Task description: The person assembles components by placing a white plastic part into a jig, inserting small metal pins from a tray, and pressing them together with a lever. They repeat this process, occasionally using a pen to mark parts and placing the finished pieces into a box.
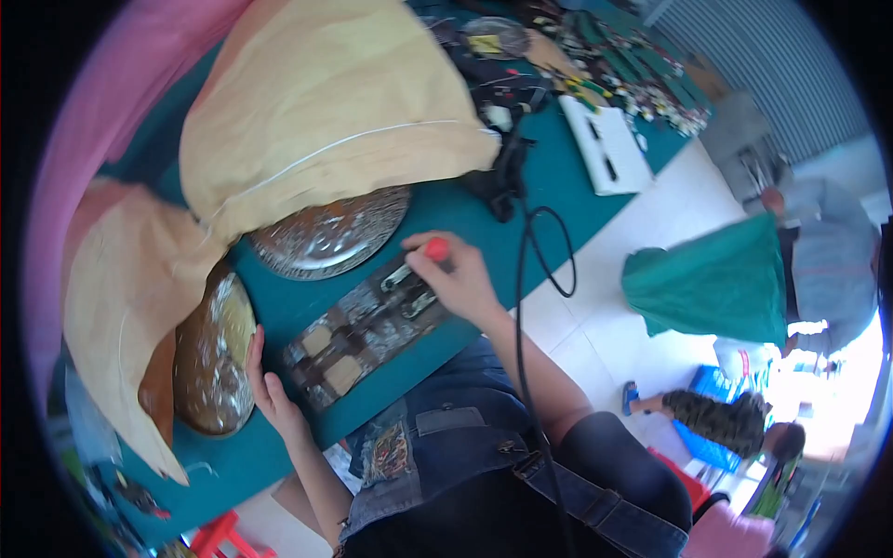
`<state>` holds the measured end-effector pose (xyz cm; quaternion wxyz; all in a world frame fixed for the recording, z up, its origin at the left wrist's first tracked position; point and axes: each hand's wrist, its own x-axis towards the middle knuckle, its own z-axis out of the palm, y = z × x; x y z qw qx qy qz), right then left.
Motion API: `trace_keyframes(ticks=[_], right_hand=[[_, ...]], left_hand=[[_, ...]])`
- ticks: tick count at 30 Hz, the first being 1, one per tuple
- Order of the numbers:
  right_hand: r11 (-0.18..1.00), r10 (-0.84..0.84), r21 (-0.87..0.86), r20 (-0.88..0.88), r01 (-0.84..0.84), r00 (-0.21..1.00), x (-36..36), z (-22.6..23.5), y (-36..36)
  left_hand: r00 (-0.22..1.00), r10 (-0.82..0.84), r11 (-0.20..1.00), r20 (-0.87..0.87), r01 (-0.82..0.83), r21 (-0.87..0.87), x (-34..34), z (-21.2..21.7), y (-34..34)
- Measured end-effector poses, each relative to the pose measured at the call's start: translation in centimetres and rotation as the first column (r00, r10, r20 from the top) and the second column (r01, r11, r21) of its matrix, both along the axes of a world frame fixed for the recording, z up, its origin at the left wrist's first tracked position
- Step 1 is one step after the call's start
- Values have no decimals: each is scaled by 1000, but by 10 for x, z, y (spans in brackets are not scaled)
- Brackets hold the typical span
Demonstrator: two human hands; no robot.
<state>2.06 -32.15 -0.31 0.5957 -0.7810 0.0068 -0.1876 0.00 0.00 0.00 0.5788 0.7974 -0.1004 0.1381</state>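
Red-handled tool (434, 249) sits gripped in your right hand (460, 284) over the circuit board (363, 333); at eight o'clock, your left hand (272, 386) rests open-fingered on the board's end.

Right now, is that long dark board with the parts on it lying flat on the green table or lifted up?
Lying flat. The board rests on the green table; the left hand touches its near end.

Teal-covered worktable (465, 209) bearing a long dark circuit board (358, 333), two round silvery metal discs (330, 232) (212, 353) partly under tan cloth sacks (326, 102), a white rectangular box (606, 146), a black cable (523, 270), and small green parts scattered at the far end (642, 65).
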Motion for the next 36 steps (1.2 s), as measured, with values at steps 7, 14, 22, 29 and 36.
trace_keyframes(ticks=[7, 14, 22, 29, 36], right_hand=[[990, -108, 89, -10, 108, 994, -5, 9, -7], [986, -147, 90, 60, 141, 987, -8, 3, 10], [988, -8, 155, 64, -2, 998, -13, -2, 45], [984, -20, 176, 186, -13, 982, -24, 10, 38], [946, 84, 279, 285, -166, 955, -41, -3, 28]], left_hand=[[988, -133, 990, -72, 130, -46, -8, -7, -47], [992, -106, 994, -76, 103, -33, -5, -8, -34], [990, 97, 994, -105, -91, 60, -12, -12, 12], [983, 170, 982, -62, -164, 95, -8, -20, 28], [915, 337, 915, -221, -373, -152, -3, -20, 42]])
